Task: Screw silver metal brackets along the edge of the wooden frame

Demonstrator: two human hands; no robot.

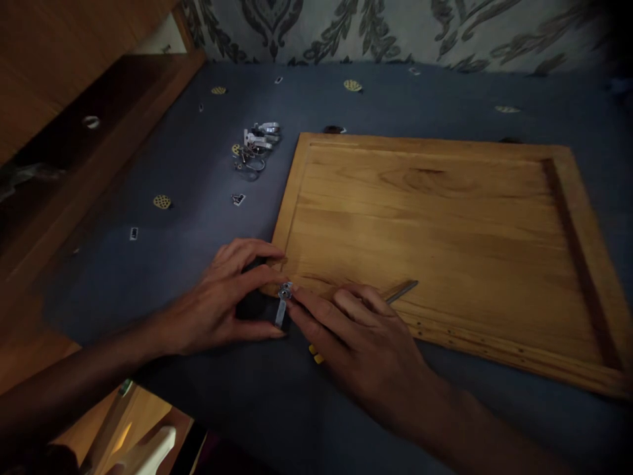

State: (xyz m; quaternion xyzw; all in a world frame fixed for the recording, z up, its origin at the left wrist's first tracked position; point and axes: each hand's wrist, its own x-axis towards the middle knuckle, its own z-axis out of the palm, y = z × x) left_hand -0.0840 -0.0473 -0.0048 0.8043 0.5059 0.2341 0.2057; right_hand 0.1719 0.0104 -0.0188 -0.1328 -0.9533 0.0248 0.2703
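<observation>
A small metal cabinet hinge point(282, 305) sits at the near left corner of a framed wooden door panel point(425, 224), which lies flat. My left hand point(217, 300) grips the hinge, thumb at its lower end and index finger at its top. My right hand point(366, 336) is closed around a screwdriver point(403, 291). Its grey shaft points away over the panel, and bits of its yellow handle show below my fingers. The right index fingertip also touches the hinge. Whether the hinge is fixed to the panel I cannot tell.
A pile of metal hinges point(257, 145) lies on the blue patterned cloth point(198, 171), left of the panel. A wooden cabinet point(123, 138) borders the left side. Patterned wallpaper point(326, 33) rises behind. A pale object point(153, 452) shows below the near edge.
</observation>
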